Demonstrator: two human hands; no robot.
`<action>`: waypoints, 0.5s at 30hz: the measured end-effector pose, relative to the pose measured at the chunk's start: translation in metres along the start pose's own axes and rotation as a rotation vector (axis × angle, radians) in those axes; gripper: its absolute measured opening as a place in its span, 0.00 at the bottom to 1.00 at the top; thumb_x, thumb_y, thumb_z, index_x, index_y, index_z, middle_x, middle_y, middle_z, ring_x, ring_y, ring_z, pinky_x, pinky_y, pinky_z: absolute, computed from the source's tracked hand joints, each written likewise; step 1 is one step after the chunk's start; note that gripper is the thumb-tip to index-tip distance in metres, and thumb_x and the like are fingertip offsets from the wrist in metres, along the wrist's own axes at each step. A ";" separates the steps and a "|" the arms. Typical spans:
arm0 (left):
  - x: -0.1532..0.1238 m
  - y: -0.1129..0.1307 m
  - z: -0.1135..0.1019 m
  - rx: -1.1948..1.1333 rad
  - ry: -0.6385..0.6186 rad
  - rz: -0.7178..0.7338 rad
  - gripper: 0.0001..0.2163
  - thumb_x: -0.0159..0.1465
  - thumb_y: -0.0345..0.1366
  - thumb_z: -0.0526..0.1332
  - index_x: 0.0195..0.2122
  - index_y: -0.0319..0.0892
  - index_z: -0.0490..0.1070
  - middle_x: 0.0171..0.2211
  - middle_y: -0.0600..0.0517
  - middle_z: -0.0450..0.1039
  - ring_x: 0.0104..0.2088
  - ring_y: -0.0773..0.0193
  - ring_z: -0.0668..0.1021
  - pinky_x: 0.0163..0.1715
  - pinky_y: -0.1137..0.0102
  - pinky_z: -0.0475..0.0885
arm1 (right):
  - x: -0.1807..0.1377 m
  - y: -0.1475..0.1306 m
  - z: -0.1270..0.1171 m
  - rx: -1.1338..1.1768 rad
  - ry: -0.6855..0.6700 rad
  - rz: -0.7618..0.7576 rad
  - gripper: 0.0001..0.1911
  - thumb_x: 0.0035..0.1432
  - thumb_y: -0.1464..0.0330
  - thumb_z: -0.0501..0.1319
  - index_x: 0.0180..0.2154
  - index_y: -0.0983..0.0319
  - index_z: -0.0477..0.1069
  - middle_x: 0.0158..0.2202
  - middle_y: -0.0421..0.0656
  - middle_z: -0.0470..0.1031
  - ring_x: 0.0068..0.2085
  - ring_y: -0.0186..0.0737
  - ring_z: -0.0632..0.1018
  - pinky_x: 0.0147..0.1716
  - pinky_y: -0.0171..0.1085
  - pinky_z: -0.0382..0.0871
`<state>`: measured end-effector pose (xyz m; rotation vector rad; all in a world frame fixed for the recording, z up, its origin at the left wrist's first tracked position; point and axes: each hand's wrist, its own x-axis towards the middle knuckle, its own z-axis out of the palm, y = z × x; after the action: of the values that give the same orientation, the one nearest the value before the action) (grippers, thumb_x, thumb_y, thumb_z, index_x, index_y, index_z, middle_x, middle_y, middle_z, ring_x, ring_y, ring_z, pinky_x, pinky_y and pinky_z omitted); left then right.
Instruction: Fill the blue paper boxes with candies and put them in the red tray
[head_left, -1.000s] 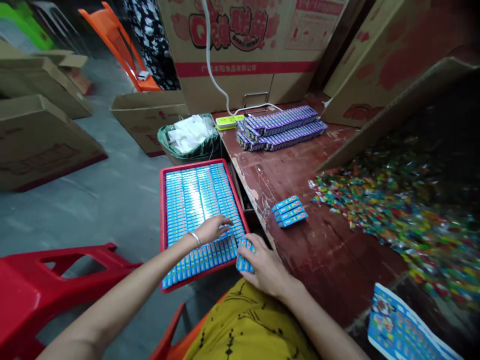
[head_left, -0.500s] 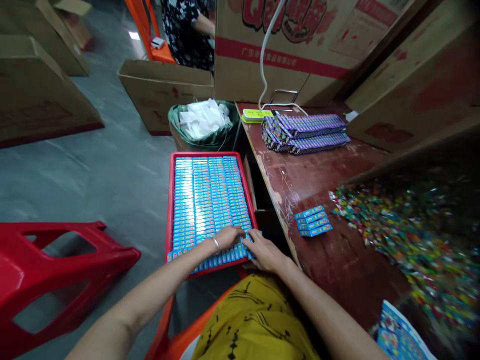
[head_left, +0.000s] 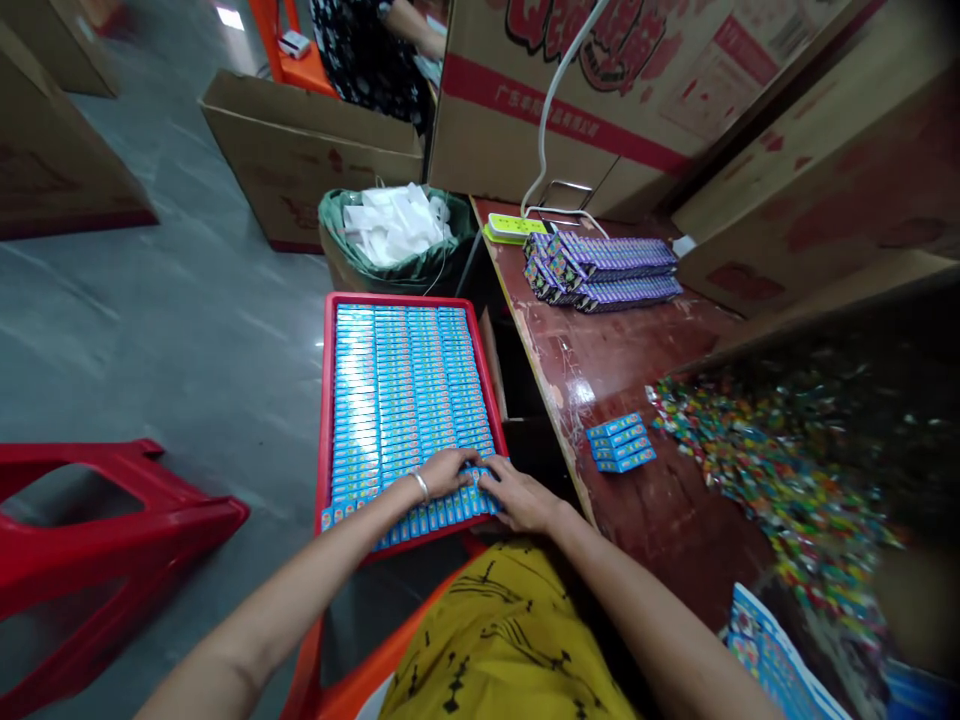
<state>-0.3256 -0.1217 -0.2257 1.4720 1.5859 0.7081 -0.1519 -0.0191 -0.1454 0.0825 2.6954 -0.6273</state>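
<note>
A red tray [head_left: 324,400] holds tightly packed rows of small blue boxes [head_left: 391,380]. At its near right corner, my left hand [head_left: 444,473] lies over the boxes, fingers curled down and closed on a blue box. My right hand [head_left: 526,498] meets it from the right, thumb and fingers closed around the end of the near row. The fingertips of both hands almost touch, and they partly hide the boxes beneath. A short stack of blue boxes [head_left: 621,443] sits on the brown table [head_left: 570,370] to the right.
Purple boxes [head_left: 600,268] are stacked beside a green power strip [head_left: 516,228]. Wrapped sweets [head_left: 750,480] spread along the table's right. Behind the tray stands a lined bin [head_left: 330,215] of white scraps. A red stool [head_left: 90,540] is at left; a co-worker's arm [head_left: 416,28] shows at the back.
The view has shifted slightly, so the tray appears a little further left. Both hands stay at the tray's near right corner, with their fingertips slightly closer together over the boxes.
</note>
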 end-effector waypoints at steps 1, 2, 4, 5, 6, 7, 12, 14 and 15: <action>0.000 0.000 0.000 -0.013 -0.002 0.001 0.22 0.54 0.37 0.66 0.50 0.46 0.67 0.43 0.49 0.77 0.43 0.55 0.77 0.43 0.66 0.69 | 0.001 0.001 0.000 0.005 0.001 0.000 0.31 0.45 0.74 0.64 0.52 0.61 0.57 0.59 0.51 0.51 0.61 0.51 0.55 0.55 0.47 0.62; 0.000 0.000 0.001 -0.025 -0.002 0.002 0.28 0.52 0.39 0.68 0.54 0.45 0.63 0.44 0.49 0.76 0.44 0.54 0.77 0.43 0.66 0.70 | 0.003 0.002 0.001 0.011 0.002 0.000 0.30 0.46 0.74 0.64 0.52 0.61 0.58 0.59 0.52 0.51 0.61 0.52 0.55 0.55 0.48 0.61; 0.001 0.001 0.004 -0.042 0.004 -0.002 0.42 0.48 0.40 0.70 0.62 0.45 0.52 0.47 0.47 0.74 0.45 0.54 0.77 0.44 0.65 0.70 | 0.005 0.005 0.005 0.028 0.002 0.003 0.29 0.45 0.74 0.64 0.50 0.61 0.59 0.59 0.51 0.52 0.61 0.52 0.56 0.55 0.48 0.62; 0.002 0.003 0.007 -0.045 0.011 -0.003 0.46 0.47 0.41 0.71 0.64 0.44 0.47 0.49 0.46 0.73 0.47 0.54 0.76 0.46 0.65 0.70 | 0.007 0.006 0.007 0.038 0.001 0.006 0.28 0.45 0.74 0.64 0.49 0.61 0.60 0.58 0.51 0.53 0.60 0.52 0.57 0.54 0.48 0.62; 0.004 0.004 0.010 -0.045 0.019 -0.005 0.48 0.47 0.41 0.71 0.64 0.44 0.45 0.52 0.45 0.72 0.50 0.53 0.75 0.48 0.64 0.69 | 0.008 0.007 0.010 0.051 0.001 0.008 0.28 0.45 0.74 0.64 0.49 0.61 0.60 0.58 0.52 0.53 0.60 0.52 0.57 0.54 0.48 0.62; 0.006 0.005 0.013 -0.040 0.027 -0.006 0.48 0.46 0.41 0.71 0.65 0.44 0.45 0.54 0.44 0.70 0.52 0.53 0.73 0.50 0.64 0.67 | 0.008 0.008 0.012 0.066 0.003 0.011 0.28 0.44 0.74 0.64 0.49 0.62 0.60 0.58 0.52 0.54 0.61 0.52 0.57 0.55 0.48 0.61; 0.013 0.008 0.028 0.011 0.061 -0.036 0.41 0.48 0.37 0.69 0.62 0.41 0.54 0.57 0.41 0.66 0.56 0.49 0.69 0.54 0.61 0.64 | 0.008 0.011 0.027 0.165 0.058 0.062 0.28 0.44 0.74 0.63 0.50 0.64 0.60 0.61 0.55 0.53 0.64 0.55 0.52 0.59 0.51 0.52; 0.014 0.007 0.030 0.031 0.066 -0.051 0.39 0.49 0.37 0.68 0.62 0.40 0.55 0.55 0.41 0.68 0.54 0.49 0.70 0.53 0.61 0.65 | 0.008 0.011 0.032 0.217 0.099 0.101 0.29 0.43 0.74 0.63 0.50 0.64 0.61 0.61 0.56 0.54 0.64 0.55 0.53 0.60 0.52 0.49; 0.014 0.007 0.031 0.040 0.068 -0.057 0.38 0.49 0.37 0.68 0.61 0.40 0.56 0.55 0.41 0.68 0.54 0.48 0.71 0.52 0.61 0.65 | 0.008 0.011 0.035 0.245 0.124 0.124 0.28 0.42 0.74 0.63 0.49 0.64 0.62 0.61 0.55 0.55 0.63 0.55 0.54 0.60 0.53 0.49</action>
<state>-0.2948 -0.1112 -0.2377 1.4391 1.6960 0.7038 -0.1460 -0.0247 -0.1821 0.3603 2.6900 -0.9385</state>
